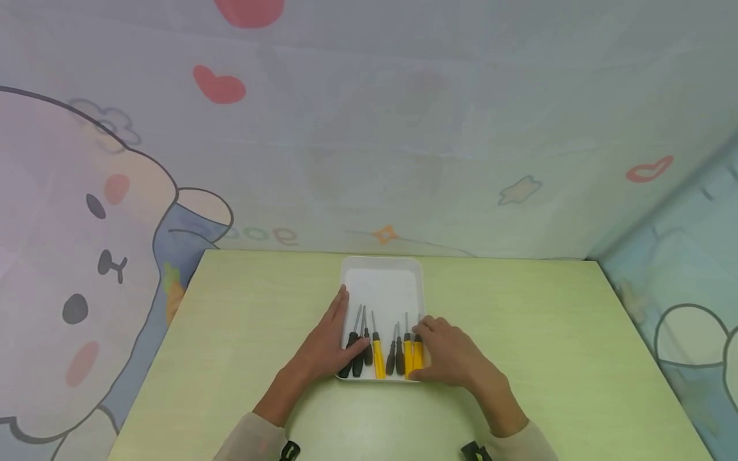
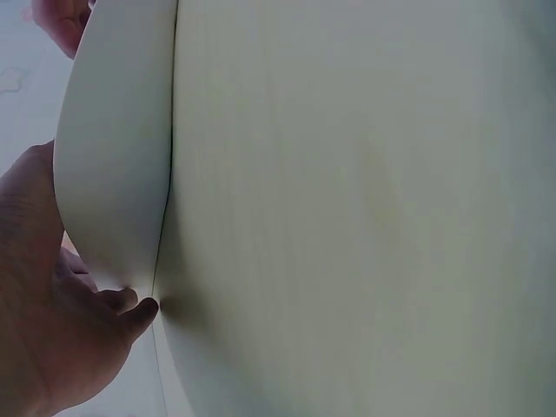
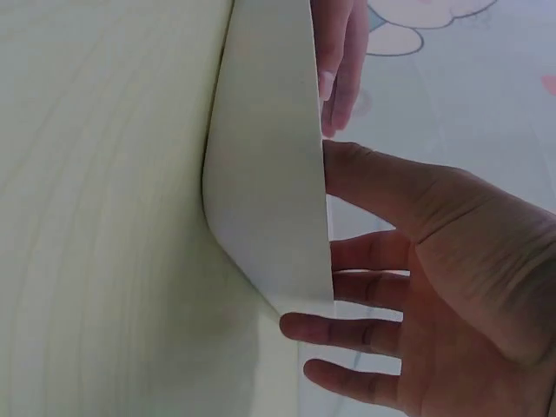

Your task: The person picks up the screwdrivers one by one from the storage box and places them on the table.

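A white tray [image 1: 383, 282] lies on the table with several screwdrivers in its near half, shafts pointing away. On its left side are black-handled screwdrivers [image 1: 357, 365] and a yellow-handled screwdriver [image 1: 378, 360]; to the right are dark-handled screwdrivers [image 1: 399, 358] and yellow-handled screwdrivers [image 1: 409, 360]. My left hand [image 1: 330, 342] lies along the left rim, fingers straight, thumb reaching inward over the black handles. My right hand [image 1: 452, 352] rests at the right rim, its fingers partly over the rightmost yellow screwdriver. In the right wrist view, its fingers [image 3: 356, 333] extend straight against the tray wall [image 3: 269, 156].
The light yellow-green table [image 1: 519, 320] extends to both sides of the tray. The tray's far edge is close to the table's back edge. Behind hangs a cloth backdrop [image 1: 403, 128] printed with hearts and cartoon figures.
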